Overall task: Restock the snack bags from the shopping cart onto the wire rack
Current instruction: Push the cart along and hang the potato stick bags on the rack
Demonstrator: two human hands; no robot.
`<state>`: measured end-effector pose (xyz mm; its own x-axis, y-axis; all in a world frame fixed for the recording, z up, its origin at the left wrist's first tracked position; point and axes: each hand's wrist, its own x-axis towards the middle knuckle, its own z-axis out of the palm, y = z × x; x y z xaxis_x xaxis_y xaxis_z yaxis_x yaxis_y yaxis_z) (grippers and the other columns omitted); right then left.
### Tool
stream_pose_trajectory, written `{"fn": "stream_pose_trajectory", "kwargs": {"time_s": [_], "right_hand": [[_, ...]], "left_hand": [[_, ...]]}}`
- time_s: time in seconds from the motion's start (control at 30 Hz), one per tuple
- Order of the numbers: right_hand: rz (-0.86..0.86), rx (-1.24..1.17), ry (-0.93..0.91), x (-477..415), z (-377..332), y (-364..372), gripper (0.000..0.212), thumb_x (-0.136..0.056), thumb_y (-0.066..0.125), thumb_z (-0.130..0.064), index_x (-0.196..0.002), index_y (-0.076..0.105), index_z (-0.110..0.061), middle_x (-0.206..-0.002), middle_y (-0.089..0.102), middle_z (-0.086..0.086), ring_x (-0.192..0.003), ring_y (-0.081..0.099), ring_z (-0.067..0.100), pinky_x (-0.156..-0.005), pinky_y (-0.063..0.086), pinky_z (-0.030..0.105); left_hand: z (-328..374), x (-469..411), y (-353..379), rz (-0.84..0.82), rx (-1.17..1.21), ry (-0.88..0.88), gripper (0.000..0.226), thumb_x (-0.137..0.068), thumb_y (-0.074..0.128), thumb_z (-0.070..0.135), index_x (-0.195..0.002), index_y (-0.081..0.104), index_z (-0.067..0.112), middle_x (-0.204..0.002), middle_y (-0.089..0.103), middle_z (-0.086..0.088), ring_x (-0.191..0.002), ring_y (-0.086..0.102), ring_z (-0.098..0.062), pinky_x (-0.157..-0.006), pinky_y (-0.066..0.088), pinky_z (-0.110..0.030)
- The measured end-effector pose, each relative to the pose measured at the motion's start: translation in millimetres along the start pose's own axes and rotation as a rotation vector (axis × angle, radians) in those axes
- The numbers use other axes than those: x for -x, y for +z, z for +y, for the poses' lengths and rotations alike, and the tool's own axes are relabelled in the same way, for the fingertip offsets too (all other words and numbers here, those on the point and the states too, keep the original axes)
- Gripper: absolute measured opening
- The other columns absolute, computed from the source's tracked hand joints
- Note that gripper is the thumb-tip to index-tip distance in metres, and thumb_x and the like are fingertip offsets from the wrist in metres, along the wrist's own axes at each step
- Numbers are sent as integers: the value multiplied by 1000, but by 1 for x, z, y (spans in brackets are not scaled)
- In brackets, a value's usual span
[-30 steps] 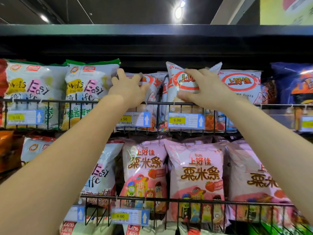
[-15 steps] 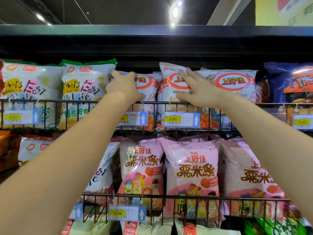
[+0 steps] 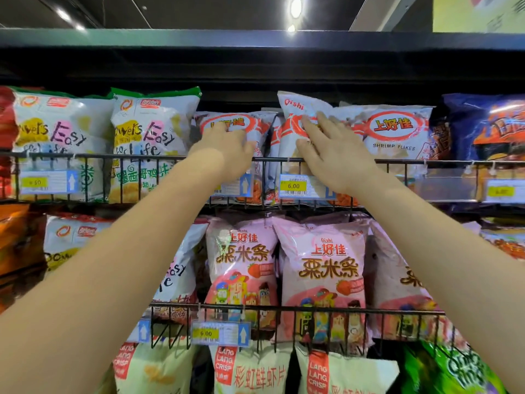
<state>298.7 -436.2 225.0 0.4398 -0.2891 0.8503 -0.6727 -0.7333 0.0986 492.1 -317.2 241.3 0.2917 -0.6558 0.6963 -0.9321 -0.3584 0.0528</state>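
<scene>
Currently reaching up to the top tier of the wire rack (image 3: 142, 157). Pressing the right hand (image 3: 332, 155), fingers straight and spread, flat against a tilted shrimp-flakes bag (image 3: 295, 109) standing in that tier, higher than its neighbours. Resting the left hand (image 3: 224, 149) on a second white bag (image 3: 255, 129) just to the left; too blurred to tell whether gripping. Below, upright in the next tier, pink snack bags (image 3: 321, 268); farther down, Lang Lang Crisp bags (image 3: 255, 371).

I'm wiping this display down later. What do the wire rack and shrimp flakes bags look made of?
Wire rack: likely metal rod, coated matte black, judging by its thin rigid bars. Shrimp flakes bag: probably plastic film, slightly glossy; it creases and shows soft glare.
</scene>
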Motion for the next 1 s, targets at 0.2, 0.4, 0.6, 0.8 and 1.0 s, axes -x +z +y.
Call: {"fn": "stream_pose_trajectory", "kwargs": {"time_s": [0.2, 0.4, 0.6, 0.8, 1.0], "right_hand": [[15, -14, 7, 3, 2, -1, 58, -111, 24, -44, -163, 21, -20, -170, 14, 16, -157, 11, 35, -128, 9, 49], [160, -68, 21, 35, 7, -6, 60, -108, 35, -48, -160, 33, -17, -168, 25, 13, -156, 18, 32, -128, 15, 45], [164, -86, 101, 67, 52, -32, 67, -100, 40, -52, -154, 44, -12, -158, 42, 14, -147, 36, 32, -121, 32, 47], [208, -63, 212, 126, 134, -77, 57, -104, 54, -37, -154, 41, -12, -153, 44, 12, -143, 38, 28, -118, 33, 40], [214, -72, 272, 179, 247, -113, 59, -104, 54, -42, -156, 37, -20, -156, 41, 6, -145, 35, 23, -115, 30, 33]], "left_hand": [[-5, 14, 8, 30, 106, 40, 58, -109, 19, 48, -160, 32, 23, -166, 27, -13, -153, 22, -35, -119, 31, -54], [19, 26, 10, 193, 109, 108, 56, -109, 35, 47, -157, 38, 19, -160, 32, -19, -149, 28, -38, -121, 26, -51], [75, 30, 15, 350, 254, 336, 56, -102, 48, 44, -146, 53, 11, -147, 47, -24, -136, 43, -43, -115, 36, -54], [166, 42, 31, 379, 318, 477, 58, -93, 45, 43, -137, 61, 8, -132, 56, -26, -121, 55, -46, -102, 47, -56], [291, 58, 50, 333, 340, 489, 62, -92, 47, 42, -145, 55, 11, -147, 47, -27, -133, 47, -45, -113, 38, -50]]}}
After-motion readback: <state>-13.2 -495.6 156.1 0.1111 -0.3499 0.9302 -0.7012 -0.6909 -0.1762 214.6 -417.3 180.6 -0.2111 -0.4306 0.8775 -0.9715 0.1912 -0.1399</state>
